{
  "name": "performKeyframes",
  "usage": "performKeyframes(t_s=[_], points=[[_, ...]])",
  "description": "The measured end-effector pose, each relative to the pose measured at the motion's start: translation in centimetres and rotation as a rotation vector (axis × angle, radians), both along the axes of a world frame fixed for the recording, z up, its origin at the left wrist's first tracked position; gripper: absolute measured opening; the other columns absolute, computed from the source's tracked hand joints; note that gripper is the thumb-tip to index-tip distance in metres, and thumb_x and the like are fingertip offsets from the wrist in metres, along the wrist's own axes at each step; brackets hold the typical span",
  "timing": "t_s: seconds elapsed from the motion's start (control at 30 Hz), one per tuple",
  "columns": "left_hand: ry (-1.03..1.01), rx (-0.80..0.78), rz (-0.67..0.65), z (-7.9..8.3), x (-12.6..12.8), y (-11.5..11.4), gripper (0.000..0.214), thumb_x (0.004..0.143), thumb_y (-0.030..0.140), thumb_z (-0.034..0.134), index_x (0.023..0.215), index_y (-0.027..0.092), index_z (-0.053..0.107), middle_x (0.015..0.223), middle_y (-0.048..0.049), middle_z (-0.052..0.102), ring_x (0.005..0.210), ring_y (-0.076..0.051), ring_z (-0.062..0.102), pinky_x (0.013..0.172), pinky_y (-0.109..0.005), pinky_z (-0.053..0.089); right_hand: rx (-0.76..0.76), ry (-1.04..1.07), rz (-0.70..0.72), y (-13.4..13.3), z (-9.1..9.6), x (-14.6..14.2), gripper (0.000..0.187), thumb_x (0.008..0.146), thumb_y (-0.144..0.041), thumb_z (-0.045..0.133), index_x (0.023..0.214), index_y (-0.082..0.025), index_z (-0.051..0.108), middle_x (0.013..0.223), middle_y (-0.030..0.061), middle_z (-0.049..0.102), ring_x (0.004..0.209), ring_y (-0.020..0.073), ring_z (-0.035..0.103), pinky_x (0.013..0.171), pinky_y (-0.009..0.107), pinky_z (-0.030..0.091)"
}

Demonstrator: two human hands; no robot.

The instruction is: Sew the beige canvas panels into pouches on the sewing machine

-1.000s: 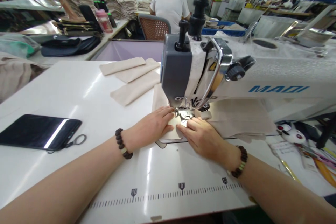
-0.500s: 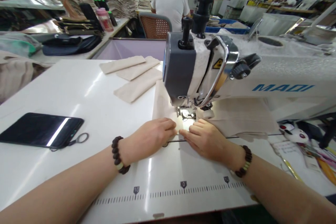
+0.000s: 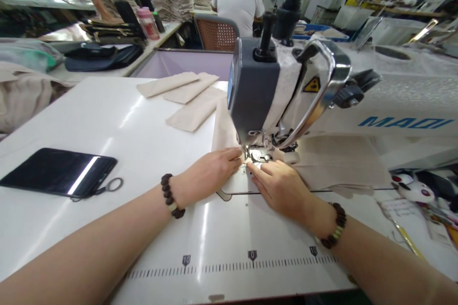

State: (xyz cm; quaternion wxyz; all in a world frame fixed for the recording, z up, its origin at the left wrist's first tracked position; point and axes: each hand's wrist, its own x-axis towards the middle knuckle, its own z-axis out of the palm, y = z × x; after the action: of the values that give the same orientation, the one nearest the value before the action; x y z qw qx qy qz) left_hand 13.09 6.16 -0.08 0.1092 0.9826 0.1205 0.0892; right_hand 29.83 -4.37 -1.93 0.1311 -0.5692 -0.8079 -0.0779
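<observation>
A beige fabric piece (image 3: 222, 126) lies under the head of the sewing machine (image 3: 252, 90), running back from the presser foot (image 3: 258, 156). My left hand (image 3: 213, 171) rests on its near end, left of the foot, fingers together and pressed down on the cloth. Just in front of the foot, my right hand (image 3: 282, 186) has its fingers bent together, with the fingertips at the same near edge. The cloth under both sets of fingertips is mostly hidden. Beside the right hand, folded beige fabric (image 3: 343, 162) lies under the machine arm.
Several beige strips (image 3: 196, 109) lie at the table's back. A phone (image 3: 59, 171) with a ring strap lies at left. Yellow-handled tweezers (image 3: 408, 238) and small items lie at right. A person in a white shirt (image 3: 238, 0) sits beyond, by a chair (image 3: 218, 33).
Both hands have slid forward, closer to the presser foot, and the near edge of the fabric has gone forward with them. The view has shifted slightly.
</observation>
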Motion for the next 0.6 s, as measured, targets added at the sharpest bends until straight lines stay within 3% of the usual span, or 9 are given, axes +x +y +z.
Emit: performKeyframes(t_s=[0.17, 0.4, 0.6], points=[[0.02, -0.005, -0.011, -0.3, 0.2, 0.6, 0.02, 0.094, 0.014, 0.039, 0.1, 0.011, 0.058, 0.104, -0.0079, 0.058, 0.101, -0.016, 0.056, 0.094, -0.03, 0.045, -0.02, 0.013, 0.0, 0.0, 0.1, -0.1, 0.026, 0.09, -0.02, 0.043, 0.106, -0.011, 0.061, 0.075, 0.0052, 0.064, 0.066, 0.0182, 0.055, 0.064, 0.032, 0.035], [-0.02, -0.014, -0.006, -0.3, 0.3, 0.9, 0.019, 0.093, 0.014, 0.041, 0.092, 0.01, 0.06, 0.094, -0.0071, 0.06, 0.09, -0.015, 0.059, 0.085, -0.027, 0.049, -0.013, 0.011, 0.006, 0.0, 0.2, 0.0, 0.026, 0.09, -0.021, 0.044, 0.107, -0.011, 0.061, 0.075, 0.0053, 0.064, 0.065, 0.0189, 0.055, 0.063, 0.032, 0.034], [-0.077, 0.004, -0.023, -0.5, 0.3, 1.2, 0.025, 0.095, 0.016, 0.035, 0.094, 0.01, 0.059, 0.098, -0.0081, 0.06, 0.092, -0.015, 0.059, 0.085, -0.028, 0.05, -0.014, 0.052, 0.018, 0.0, 0.4, -0.1, 0.028, 0.091, -0.02, 0.039, 0.103, -0.01, 0.062, 0.072, 0.0073, 0.064, 0.061, 0.0191, 0.055, 0.061, 0.032, 0.036]])
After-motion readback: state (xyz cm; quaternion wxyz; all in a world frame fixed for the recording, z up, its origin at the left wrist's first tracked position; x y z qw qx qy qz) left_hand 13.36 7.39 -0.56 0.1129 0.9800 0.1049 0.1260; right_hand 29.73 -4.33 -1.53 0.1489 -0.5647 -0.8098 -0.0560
